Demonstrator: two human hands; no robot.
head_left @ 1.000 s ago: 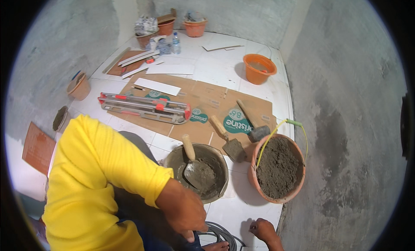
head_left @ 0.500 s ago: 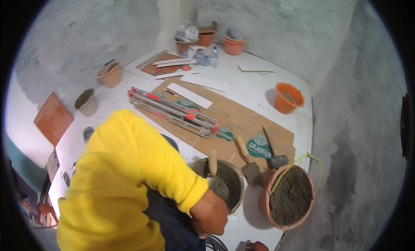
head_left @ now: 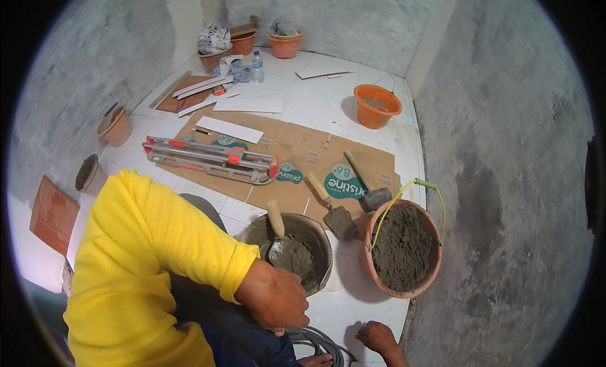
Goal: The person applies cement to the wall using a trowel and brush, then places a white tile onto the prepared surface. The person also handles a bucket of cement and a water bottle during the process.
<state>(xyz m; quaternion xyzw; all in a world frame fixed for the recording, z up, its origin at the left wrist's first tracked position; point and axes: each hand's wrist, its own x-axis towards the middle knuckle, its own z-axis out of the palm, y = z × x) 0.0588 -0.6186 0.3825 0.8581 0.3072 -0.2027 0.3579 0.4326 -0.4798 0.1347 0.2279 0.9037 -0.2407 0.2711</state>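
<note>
My left hand (head_left: pixel 276 297), below a yellow sleeve, is closed with its fingers curled downward; whatever they hold is hidden. It is just in front of a dark bucket (head_left: pixel 326 256) holding wet grey mortar. A wooden-handled trowel (head_left: pixel 276 218) stands in that bucket, its blade in the mix. Low on the right, my right hand (head_left: pixel 377 335) is closed near the white floor; I cannot make out anything in it. Between the hands lies a coil of grey cable (head_left: pixel 319 339), with toes of a bare foot (head_left: pixel 317 360) beside it.
An orange bucket (head_left: pixel 369 266) of crumbly mortar stands right. Another trowel (head_left: pixel 341 223) and a mallet (head_left: pixel 375 198) lie on cardboard (head_left: pixel 303 149) with a tile cutter (head_left: pixel 211 158). Farther back are an orange pail (head_left: pixel 377 117), tile strips (head_left: pixel 230 129) and several buckets along grey walls.
The view has swung right and down, so the scene sits farther left and higher. More of my right hand shows. My left hand stays closed by the dark bucket.
</note>
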